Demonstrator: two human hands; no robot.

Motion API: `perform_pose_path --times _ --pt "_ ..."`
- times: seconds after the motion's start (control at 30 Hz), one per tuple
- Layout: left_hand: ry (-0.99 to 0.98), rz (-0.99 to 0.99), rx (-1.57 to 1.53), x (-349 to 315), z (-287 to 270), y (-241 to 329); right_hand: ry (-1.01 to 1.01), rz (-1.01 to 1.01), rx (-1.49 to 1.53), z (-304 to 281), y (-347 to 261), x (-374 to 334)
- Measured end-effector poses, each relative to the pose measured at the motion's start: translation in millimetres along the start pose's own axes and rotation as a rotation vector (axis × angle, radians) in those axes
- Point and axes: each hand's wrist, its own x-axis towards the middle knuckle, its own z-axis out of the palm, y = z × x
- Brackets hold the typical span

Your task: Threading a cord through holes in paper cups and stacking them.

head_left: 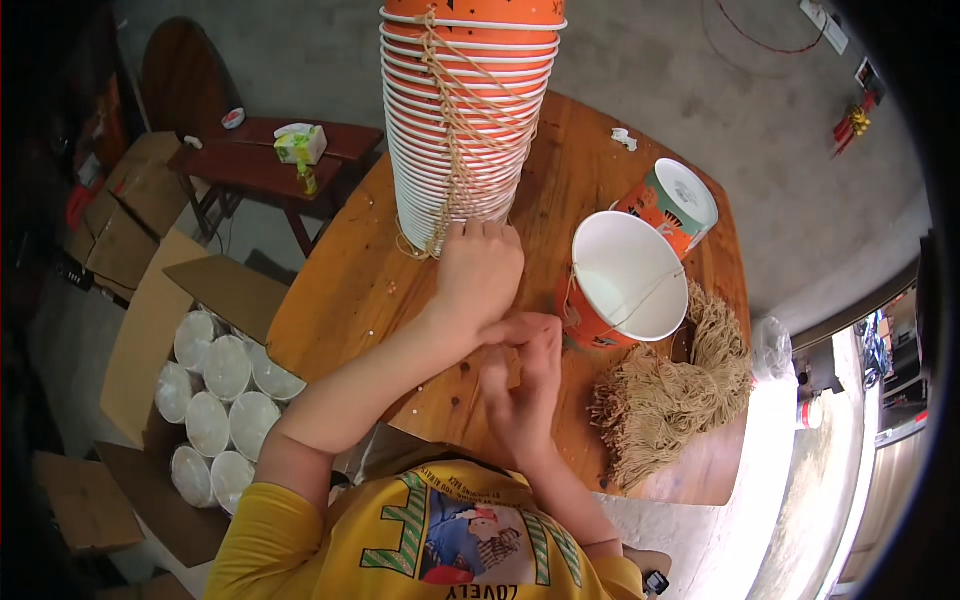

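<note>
A tall stack of orange paper buckets [470,130] with white rims rises at the far middle of the wooden table, knotted tan strings hanging down its side. My left hand [480,265] is curled closed at the base of this stack, by the strings; its back hides whatever the fingers hold. Just below the left wrist, my right hand [525,385] has bent fingers, with a gap between thumb and fingers and nothing visible in it. To the right stands a single orange bucket [628,280], white inside, with a string handle across its mouth.
A bundle of tan strings [680,390] lies at the table's right edge. Behind the single bucket is an upturned green-and-orange bucket [685,195]. On the left, an open carton [135,370] holds several white cups. Farther back, a dark red bench [350,140] carries a tissue pack [300,145].
</note>
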Motion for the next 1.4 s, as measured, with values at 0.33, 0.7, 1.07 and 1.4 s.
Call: perform_pose_path --times 0.33,0.7,1.07,1.4 --pt "0.105 0.005 0.028 9 -8 11 -0.102 -0.205 -0.028 17 -11 -22" --pt "0.072 0.058 0.025 8 -10 20 -0.045 -0.132 -0.089 0 -8 -16" --pt "-0.099 0.005 -0.309 -59 -5 -5 -0.226 0.007 -0.961 -135 18 11" --pt "-0.038 -0.015 -0.474 -70 -17 -13 -0.194 0.050 -0.652 -167 50 28"
